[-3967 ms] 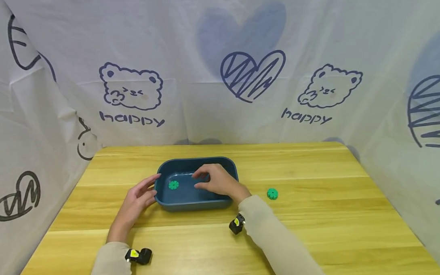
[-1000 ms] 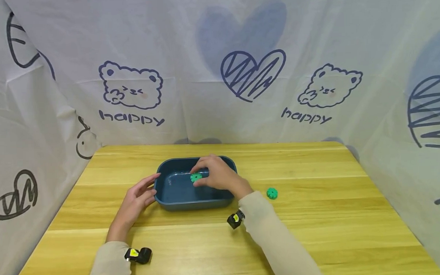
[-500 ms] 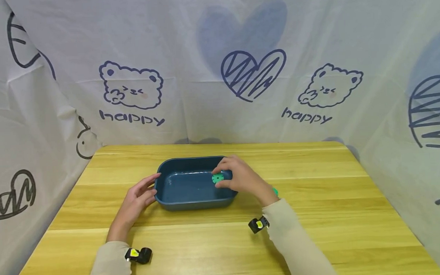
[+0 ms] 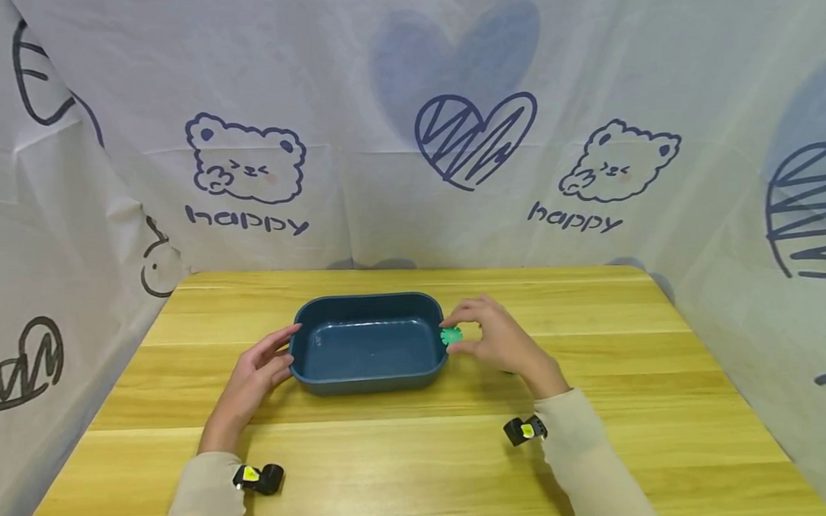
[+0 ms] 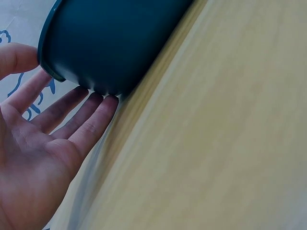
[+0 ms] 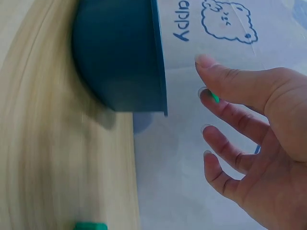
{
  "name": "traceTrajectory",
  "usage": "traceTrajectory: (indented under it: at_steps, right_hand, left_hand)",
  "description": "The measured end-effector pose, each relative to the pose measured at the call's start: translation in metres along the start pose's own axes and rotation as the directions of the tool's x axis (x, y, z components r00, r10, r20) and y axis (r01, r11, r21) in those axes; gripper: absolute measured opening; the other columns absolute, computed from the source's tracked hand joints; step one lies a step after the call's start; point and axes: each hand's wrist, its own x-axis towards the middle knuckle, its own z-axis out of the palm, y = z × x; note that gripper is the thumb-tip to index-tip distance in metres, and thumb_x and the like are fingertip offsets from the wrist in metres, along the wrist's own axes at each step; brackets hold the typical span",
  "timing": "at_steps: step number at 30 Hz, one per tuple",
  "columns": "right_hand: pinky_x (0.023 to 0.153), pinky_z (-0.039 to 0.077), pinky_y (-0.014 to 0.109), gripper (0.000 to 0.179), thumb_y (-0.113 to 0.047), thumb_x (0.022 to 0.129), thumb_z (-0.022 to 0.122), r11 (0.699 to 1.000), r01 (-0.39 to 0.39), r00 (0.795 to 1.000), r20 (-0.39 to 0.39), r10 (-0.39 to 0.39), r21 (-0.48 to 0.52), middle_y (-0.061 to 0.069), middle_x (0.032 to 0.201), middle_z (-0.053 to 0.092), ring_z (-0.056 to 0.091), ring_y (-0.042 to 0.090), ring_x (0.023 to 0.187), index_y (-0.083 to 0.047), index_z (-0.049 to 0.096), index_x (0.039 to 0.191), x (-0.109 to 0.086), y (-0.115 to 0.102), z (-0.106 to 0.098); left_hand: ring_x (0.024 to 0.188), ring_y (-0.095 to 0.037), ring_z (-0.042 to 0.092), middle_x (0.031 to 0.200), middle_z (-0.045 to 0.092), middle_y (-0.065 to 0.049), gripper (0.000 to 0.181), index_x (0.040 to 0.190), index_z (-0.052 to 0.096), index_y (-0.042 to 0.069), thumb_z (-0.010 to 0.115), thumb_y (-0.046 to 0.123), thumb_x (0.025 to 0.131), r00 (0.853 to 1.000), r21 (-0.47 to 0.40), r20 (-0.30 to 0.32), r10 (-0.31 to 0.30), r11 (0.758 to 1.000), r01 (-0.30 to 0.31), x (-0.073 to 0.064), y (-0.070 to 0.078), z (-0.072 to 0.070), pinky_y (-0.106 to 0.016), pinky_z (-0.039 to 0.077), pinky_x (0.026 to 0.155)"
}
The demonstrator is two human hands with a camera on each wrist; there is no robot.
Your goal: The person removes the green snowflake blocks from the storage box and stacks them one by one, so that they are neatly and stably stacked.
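My left hand point(image 4: 256, 377) rests its fingertips on the left end of a dark blue rectangular bin point(image 4: 370, 386), fingers spread and fairly straight against the wall in the left wrist view. Between thumb and index finger, my right hand point(image 4: 501, 342) pinches a green notched plastic disc point(image 4: 451, 336), just off the bin's right rim. Only a green sliver of that disc point(image 6: 214, 97) shows in the right wrist view, the thumb covering the rest. A second green disc point(image 6: 91, 225) lies on the table, nearly all hidden beneath my right hand in the head view.
The bin stands on a light wooden table point(image 4: 406, 456). A white cloth point(image 4: 384, 213) printed with bears and hearts hangs behind the table and at both sides. A small black camera is strapped to each wrist.
My right hand has picked up the green disc from inside the bin and carried it right, past the bin's right rim. My left hand and the bin have stayed in place.
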Motion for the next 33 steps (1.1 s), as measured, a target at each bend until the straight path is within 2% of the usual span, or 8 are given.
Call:
traceTrajectory:
  at_steps: [4, 14, 18, 20, 23, 27, 33]
  right_hand:
    - [0.104, 0.049, 0.053, 0.032, -0.015, 0.082, 0.087, 1.000, -0.005, 1.000, -0.025, 0.005, 0.014, 0.003, 0.112, 0.074, 0.058, 0.027, 0.112, -0.012, 0.079, 0.113, -0.007, 0.008, -0.003]
    - [0.107, 0.048, 0.057, 0.030, -0.011, 0.084, 0.085, 0.998, -0.066, 0.997, -0.026, 0.066, -0.009, 0.004, 0.117, 0.075, 0.060, 0.031, 0.119, -0.014, 0.078, 0.112, -0.022, 0.029, -0.014]
    - [0.111, 0.043, 0.061, 0.029, -0.011, 0.083, 0.085, 0.996, -0.089, 0.996, -0.020, 0.088, -0.017, 0.006, 0.116, 0.076, 0.060, 0.034, 0.117, -0.013, 0.079, 0.111, -0.029, 0.038, -0.018]
    - [0.116, 0.037, 0.065, 0.028, -0.010, 0.082, 0.086, 0.996, -0.089, 0.996, -0.017, 0.089, -0.020, 0.007, 0.114, 0.076, 0.061, 0.035, 0.116, -0.011, 0.079, 0.110, -0.032, 0.043, -0.019]
    - [0.113, 0.040, 0.064, 0.029, -0.009, 0.081, 0.087, 0.994, -0.107, 0.994, -0.010, 0.107, -0.025, 0.007, 0.112, 0.077, 0.062, 0.036, 0.111, -0.008, 0.079, 0.109, -0.037, 0.050, -0.019]
    - [0.096, 0.051, 0.055, 0.031, -0.010, 0.081, 0.087, 0.989, -0.140, 0.990, -0.002, 0.140, -0.051, 0.005, 0.108, 0.076, 0.062, 0.032, 0.106, -0.008, 0.078, 0.110, -0.043, 0.057, -0.021]
    - [0.097, 0.052, 0.058, 0.033, -0.014, 0.081, 0.087, 0.985, -0.158, 0.987, 0.005, 0.159, -0.063, 0.006, 0.106, 0.077, 0.064, 0.035, 0.107, -0.006, 0.078, 0.111, -0.048, 0.065, -0.023]
  left_hand:
    - [0.119, 0.008, 0.057, 0.163, 0.038, -0.024, 0.051, 0.156, 0.043, 0.007, 0.053, 0.014, 0.107, 1.000, 0.001, 0.000, 0.007, 1.000, -0.007, 0.000, 0.000, -0.002, -0.013, 0.054, 0.094]
    - [0.121, 0.008, 0.055, 0.163, 0.039, -0.022, 0.050, 0.156, 0.044, 0.009, 0.053, 0.016, 0.107, 1.000, 0.011, -0.004, 0.000, 1.000, 0.000, 0.001, -0.001, -0.001, -0.013, 0.054, 0.094]
    - [0.121, 0.009, 0.055, 0.163, 0.039, -0.021, 0.050, 0.156, 0.044, 0.009, 0.053, 0.016, 0.107, 1.000, 0.014, -0.006, -0.005, 1.000, 0.005, 0.000, 0.000, -0.002, -0.013, 0.054, 0.094]
    - [0.120, 0.009, 0.055, 0.163, 0.039, -0.021, 0.051, 0.156, 0.044, 0.009, 0.053, 0.016, 0.107, 1.000, 0.012, -0.007, -0.007, 1.000, 0.007, 0.000, 0.000, -0.002, -0.013, 0.054, 0.093]
    - [0.120, 0.009, 0.055, 0.163, 0.039, -0.021, 0.051, 0.156, 0.044, 0.008, 0.053, 0.016, 0.107, 1.000, 0.008, -0.008, -0.008, 1.000, 0.008, 0.000, 0.000, -0.002, -0.013, 0.054, 0.093]
    - [0.120, 0.009, 0.055, 0.163, 0.039, -0.021, 0.051, 0.156, 0.044, 0.008, 0.053, 0.016, 0.107, 1.000, 0.006, -0.007, -0.008, 1.000, 0.008, 0.000, 0.000, -0.002, -0.013, 0.054, 0.093]
    - [0.121, 0.008, 0.054, 0.163, 0.039, -0.020, 0.051, 0.156, 0.044, 0.009, 0.054, 0.017, 0.107, 1.000, 0.010, -0.007, -0.007, 1.000, 0.007, 0.000, 0.000, -0.001, -0.013, 0.054, 0.094]
